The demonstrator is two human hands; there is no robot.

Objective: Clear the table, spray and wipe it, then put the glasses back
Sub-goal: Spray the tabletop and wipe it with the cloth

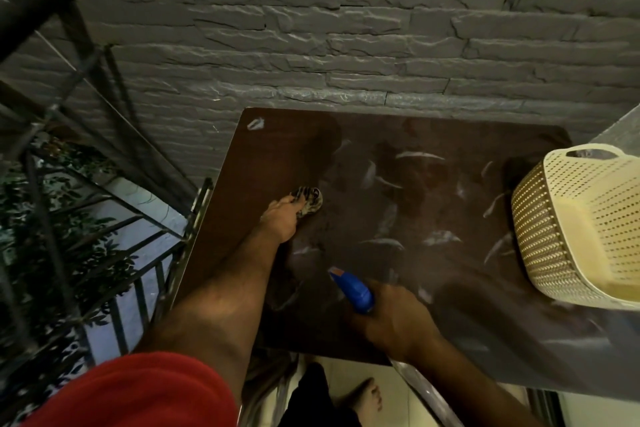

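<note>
Wet brown table being wiped, spray bottle in the other hand.

A grey stone-brick wall [346, 28] fills the top of the frame; below it the dark brown table [433, 218] takes the centre and right, streaked with wet smears. A cream perforated basket [571, 236] sits at the right edge. A black metal railing [104, 218] runs down the left. Left of centre, the left hand [280, 222] grips a bunched patterned cloth [310, 201] against the tabletop. At lower centre the right hand [394, 319] is curled round a blue spray bottle [353, 289].
</note>
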